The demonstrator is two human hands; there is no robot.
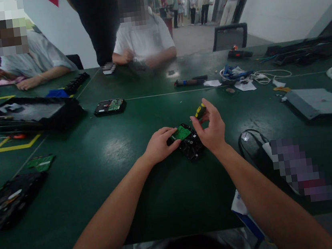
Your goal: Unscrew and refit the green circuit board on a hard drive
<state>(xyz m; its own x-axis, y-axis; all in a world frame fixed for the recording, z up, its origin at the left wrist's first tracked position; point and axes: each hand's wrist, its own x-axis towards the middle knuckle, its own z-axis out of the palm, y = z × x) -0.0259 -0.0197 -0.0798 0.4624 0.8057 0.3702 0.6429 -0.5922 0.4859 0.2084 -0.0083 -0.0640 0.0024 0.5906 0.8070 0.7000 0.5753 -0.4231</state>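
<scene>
Left hand (pixel 159 144): thumb and fingers curled partway, set around the left end of the green circuit board (pixel 182 132); thumb on near side, index on far side, small gap between. Can't tell if the board is lifted or seated on the hard drive (pixel 193 146), which lies on the green table (pixel 175 204) in front of the person, between both hands.

Right hand (pixel 214 128): thumb and fingertips closed on the yellow-and-black screwdriver (pixel 200 111), handle tilted, above the drive's far right corner. Shaft and tip too unclear to call. Other fingers bent, mostly hidden behind the index.

Second drive (pixel 109 106) well apart, far left.
</scene>
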